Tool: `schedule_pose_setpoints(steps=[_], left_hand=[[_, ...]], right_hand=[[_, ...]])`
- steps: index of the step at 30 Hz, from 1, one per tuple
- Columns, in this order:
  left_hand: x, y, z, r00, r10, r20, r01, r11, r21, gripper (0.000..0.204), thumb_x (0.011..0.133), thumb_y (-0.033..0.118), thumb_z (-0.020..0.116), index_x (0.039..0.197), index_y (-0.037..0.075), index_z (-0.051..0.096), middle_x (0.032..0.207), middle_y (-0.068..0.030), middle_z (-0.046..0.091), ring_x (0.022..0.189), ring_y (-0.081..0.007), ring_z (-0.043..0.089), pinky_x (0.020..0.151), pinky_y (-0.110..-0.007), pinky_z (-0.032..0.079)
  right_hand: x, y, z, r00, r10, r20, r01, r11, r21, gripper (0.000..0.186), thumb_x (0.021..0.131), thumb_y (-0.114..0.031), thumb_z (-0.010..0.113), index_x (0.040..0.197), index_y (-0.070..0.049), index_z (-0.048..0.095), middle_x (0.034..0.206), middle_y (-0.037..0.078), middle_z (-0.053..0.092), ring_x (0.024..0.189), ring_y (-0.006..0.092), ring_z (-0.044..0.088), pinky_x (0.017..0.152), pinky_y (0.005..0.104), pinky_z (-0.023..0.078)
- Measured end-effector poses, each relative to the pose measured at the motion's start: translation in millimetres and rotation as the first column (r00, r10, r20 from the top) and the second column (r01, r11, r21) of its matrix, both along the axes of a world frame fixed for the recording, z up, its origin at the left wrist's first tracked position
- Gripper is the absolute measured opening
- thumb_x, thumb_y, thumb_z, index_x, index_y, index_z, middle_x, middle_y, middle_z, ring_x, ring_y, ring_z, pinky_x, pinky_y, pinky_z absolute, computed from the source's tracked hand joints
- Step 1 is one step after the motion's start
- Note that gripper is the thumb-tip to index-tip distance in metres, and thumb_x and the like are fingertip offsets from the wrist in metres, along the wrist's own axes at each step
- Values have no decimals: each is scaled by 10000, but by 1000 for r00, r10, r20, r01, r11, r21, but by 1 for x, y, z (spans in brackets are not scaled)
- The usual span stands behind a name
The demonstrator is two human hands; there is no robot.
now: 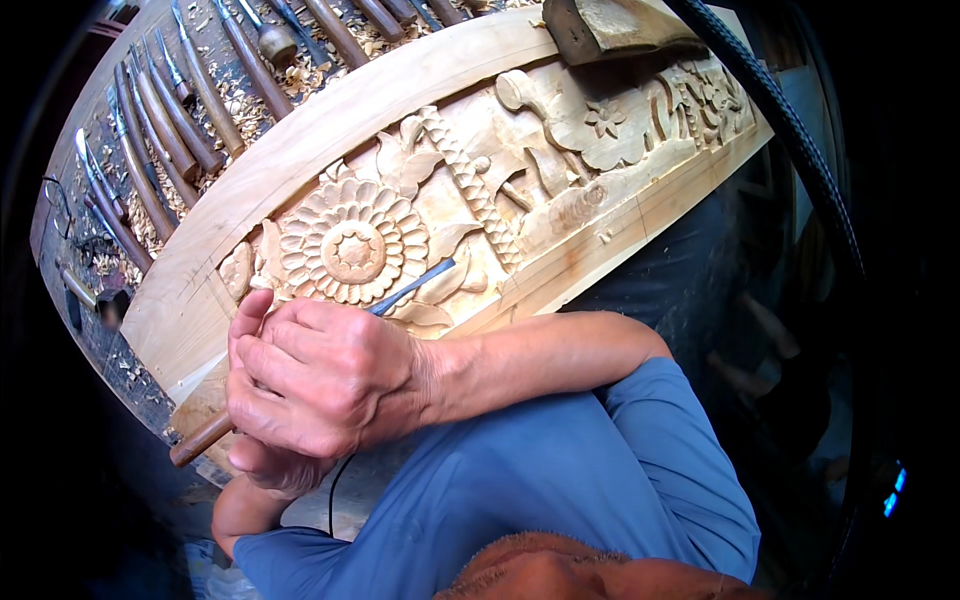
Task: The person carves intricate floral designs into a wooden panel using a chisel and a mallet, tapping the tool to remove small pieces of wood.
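My right hand (300,370) is closed round a chisel, whose wooden handle (204,435) sticks out toward the lower left and whose steel blade (420,280) points up and right, over the carving. Directly beneath it is my left hand (275,470), its fingers mostly hidden by the right one. The pale carved wooden board (210,210) lies diagonally across the bench, with a round petalled flower (355,250) beside the blade, a twisted rope band, leaves and smaller figures farther right. Whether the blade touches the wood I cannot tell.
A row of gouges (180,130) with wooden handles lies among shavings along the bench's far side. A hammer (110,305) is at the left. A brown worn block-like object (610,30) rests on the board's far right, near a thick black braided cable (795,130).
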State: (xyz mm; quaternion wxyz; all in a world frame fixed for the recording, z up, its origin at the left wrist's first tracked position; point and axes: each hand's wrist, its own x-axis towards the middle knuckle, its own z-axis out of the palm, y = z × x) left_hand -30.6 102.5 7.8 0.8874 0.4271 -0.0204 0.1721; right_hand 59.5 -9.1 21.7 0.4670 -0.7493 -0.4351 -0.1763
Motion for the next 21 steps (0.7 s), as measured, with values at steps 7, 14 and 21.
schedule_pose_setpoints(steps=[7,14,21], left_hand=[[0,-2,1,1000,-7,13,7,1000,-22,1004,785,641,776,1428,-8,361,1327,-179,572,1167,-277,632,1039,-422,507],[3,-5,1,1000,-10,23,12,999,-51,955,791,616,772,1398,-5,374,1305,-176,576,1151,-271,635,1025,-416,510],[4,-8,-1,999,-15,42,19,996,-89,907,796,591,768,1368,-2,388,1283,-172,581,1134,-265,638,1010,-410,513]], right_hand=[[1,-1,-4,1000,1,-31,0,998,55,274,772,-240,636,873,13,660,777,71,623,669,191,647,610,299,532],[0,0,-10,999,-54,6,53,994,97,266,809,-235,639,910,9,676,790,68,633,667,177,649,640,305,559],[-1,-5,-7,995,-1,-96,13,992,126,239,872,-259,672,868,-20,672,787,49,640,651,163,642,636,303,563]])
